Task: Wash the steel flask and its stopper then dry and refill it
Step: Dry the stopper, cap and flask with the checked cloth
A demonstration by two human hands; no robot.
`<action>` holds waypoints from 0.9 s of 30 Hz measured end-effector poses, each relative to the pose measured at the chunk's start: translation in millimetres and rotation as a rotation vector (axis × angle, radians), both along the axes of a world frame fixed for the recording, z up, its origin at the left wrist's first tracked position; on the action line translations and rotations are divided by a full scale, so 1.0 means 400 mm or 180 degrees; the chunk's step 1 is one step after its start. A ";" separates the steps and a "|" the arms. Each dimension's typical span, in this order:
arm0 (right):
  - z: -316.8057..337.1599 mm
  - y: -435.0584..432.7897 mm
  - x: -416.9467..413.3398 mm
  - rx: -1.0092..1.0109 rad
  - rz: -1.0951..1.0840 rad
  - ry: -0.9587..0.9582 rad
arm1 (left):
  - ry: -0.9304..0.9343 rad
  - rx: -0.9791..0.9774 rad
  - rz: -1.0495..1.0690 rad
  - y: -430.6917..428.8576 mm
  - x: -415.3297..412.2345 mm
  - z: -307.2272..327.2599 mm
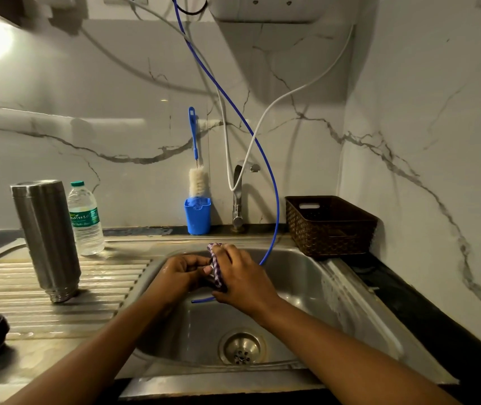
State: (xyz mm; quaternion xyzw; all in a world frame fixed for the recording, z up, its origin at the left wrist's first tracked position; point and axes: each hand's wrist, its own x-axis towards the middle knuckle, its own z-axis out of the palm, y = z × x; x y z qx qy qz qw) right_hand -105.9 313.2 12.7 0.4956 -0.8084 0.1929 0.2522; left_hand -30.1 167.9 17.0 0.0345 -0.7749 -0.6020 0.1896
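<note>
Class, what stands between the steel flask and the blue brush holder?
In the head view, a plastic water bottle, right beside the steel flask.

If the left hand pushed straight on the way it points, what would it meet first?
The left hand would meet the checked cloth, which its thumb seems to touch; the right hand gripping that cloth lies just behind.

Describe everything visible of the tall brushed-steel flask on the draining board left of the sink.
The tall cylindrical brushed-steel flask stands upside down, its bare threaded neck resting on the ribbed steel draining board, flat base up, a seam ring just below it. It leans slightly in this wide-angle view. A clear plastic water bottle stands close behind; contact cannot be told.
</note>
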 end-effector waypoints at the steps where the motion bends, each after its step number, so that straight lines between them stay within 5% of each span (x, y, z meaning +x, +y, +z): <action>1: -0.001 -0.001 0.001 -0.0007 -0.0024 0.0304 | 0.0017 0.0053 -0.0014 0.000 -0.001 0.001; 4: -0.003 -0.004 0.003 -0.0132 -0.0010 0.0846 | 0.0132 0.0262 0.0101 0.003 0.003 0.003; 6: 0.006 -0.003 0.004 -0.0271 0.0131 0.0342 | 0.0246 0.0302 0.0116 0.007 0.003 0.000; 10: 0.054 0.039 -0.015 -0.0953 0.0805 -0.3784 | 0.0489 0.0422 -0.0194 0.010 0.007 -0.005; 11: 0.056 0.045 -0.021 -0.1091 0.0914 -0.4186 | 0.0535 0.0413 -0.0214 0.011 0.006 -0.001; 12: 0.058 0.047 -0.018 -0.1076 0.0854 -0.4088 | 0.0554 0.0307 -0.0156 0.009 0.005 0.002; 16: 0.023 0.026 0.024 -0.0005 0.0017 -0.0803 | 0.0471 -0.0098 0.0054 0.011 0.008 -0.006; 17: 0.018 0.020 0.035 0.0115 0.0004 -0.0376 | 0.0449 -0.0161 0.0063 0.011 0.010 -0.008; 19: 0.023 0.018 0.030 0.0021 -0.0001 -0.0568 | 0.0454 -0.0217 0.0051 0.012 0.015 -0.010; 23: 0.060 0.050 -0.001 -0.0920 0.0710 -0.3911 | 0.0476 0.0039 -0.0045 0.014 0.017 -0.008; 25: 0.049 0.054 -0.015 -0.0963 0.0729 -0.3756 | 0.0440 0.0031 -0.0084 0.018 0.015 -0.008; 27: 0.038 0.043 -0.016 -0.0892 0.0451 -0.2985 | 0.0398 0.0104 -0.0115 0.025 0.015 -0.005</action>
